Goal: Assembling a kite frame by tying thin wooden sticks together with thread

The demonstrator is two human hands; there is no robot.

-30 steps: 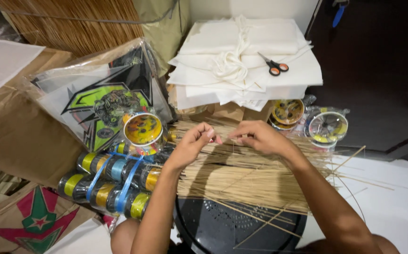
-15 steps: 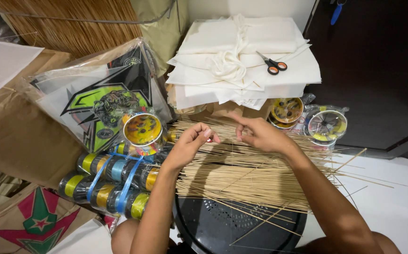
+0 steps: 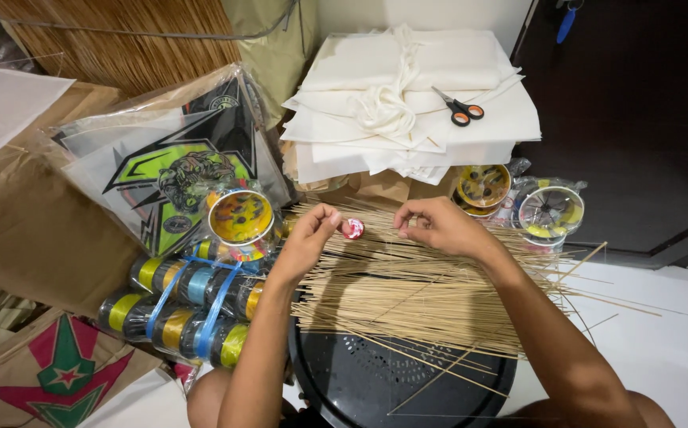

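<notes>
Small red spool (image 3: 352,229) lies between the hands — left hand (image 3: 310,236) pinched shut beside it (touching unclear), right hand (image 3: 437,226) fingers curled together — above bamboo sticks (image 3: 407,293).

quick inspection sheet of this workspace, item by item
surface: black stool under the sticks, white floor tiles
job's things: thin sticks in a loose pile; small red spool
clutter: string reels, kites, paper stack, scissors
grippers: left hand and right hand pinched either side of the spool
cables: nothing seen
surroundings: dark door, straw bundle
</notes>
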